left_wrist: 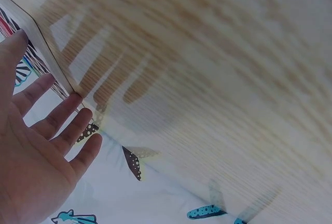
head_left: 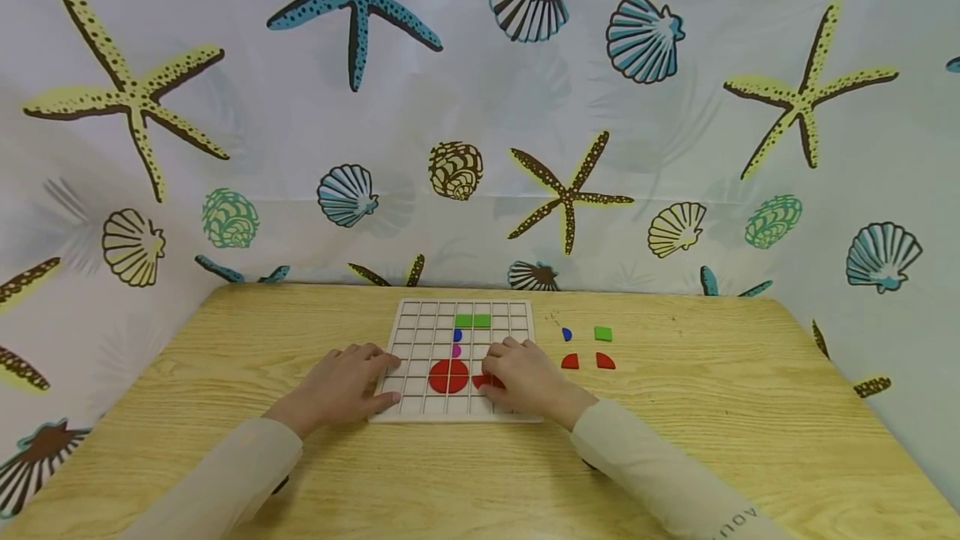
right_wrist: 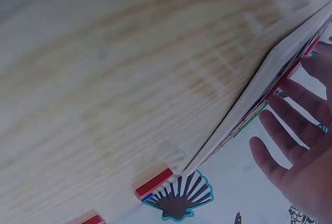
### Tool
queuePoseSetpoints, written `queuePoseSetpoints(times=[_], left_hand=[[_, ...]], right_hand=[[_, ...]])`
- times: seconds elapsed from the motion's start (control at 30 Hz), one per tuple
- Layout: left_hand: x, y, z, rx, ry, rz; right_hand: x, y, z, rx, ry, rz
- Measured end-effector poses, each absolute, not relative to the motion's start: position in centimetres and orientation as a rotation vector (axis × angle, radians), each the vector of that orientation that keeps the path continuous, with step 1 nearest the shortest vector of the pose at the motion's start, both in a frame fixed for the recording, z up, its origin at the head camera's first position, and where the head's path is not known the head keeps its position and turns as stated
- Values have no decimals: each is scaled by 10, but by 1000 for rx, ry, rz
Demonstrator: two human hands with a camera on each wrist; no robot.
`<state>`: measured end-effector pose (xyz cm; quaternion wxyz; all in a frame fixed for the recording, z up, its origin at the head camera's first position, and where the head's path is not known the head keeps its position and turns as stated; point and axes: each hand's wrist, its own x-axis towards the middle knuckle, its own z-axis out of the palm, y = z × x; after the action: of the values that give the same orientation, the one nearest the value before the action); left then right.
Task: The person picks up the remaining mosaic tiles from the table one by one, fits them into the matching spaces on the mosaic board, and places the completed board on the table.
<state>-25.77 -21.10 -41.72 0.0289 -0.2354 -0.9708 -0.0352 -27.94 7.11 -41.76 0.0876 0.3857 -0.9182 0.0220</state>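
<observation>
A white gridded board (head_left: 412, 412) lies on the table. On it are a red circle of quarter pieces (head_left: 448, 377), two green squares (head_left: 473, 321), a blue half-circle (head_left: 457, 335) and a magenta half-circle (head_left: 457, 351). My left hand (head_left: 341, 383) rests at the board's left edge, thumb and index finger apart on its border. Over the board's right part, my right hand (head_left: 534, 375) pinches a red quarter-circle piece (head_left: 478, 382) between thumb and fingers, just right of the circle. More red shows under that hand, partly hidden.
Loose pieces lie on the wooden table (head_left: 697, 407) right of the board: a blue half-circle (head_left: 567, 334), a green square (head_left: 603, 333) and two red quarter-circles (head_left: 571, 362). A curtain (head_left: 450, 107) printed with starfish and shells hangs behind the table.
</observation>
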Motion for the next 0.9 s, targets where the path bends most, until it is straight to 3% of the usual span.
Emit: queuePoseSetpoints(times=[0.9], left_hand=[[-256,-211,-415,-738,-2993,-129]], right_hand=[[-286,111,-408,982,-2789,219]])
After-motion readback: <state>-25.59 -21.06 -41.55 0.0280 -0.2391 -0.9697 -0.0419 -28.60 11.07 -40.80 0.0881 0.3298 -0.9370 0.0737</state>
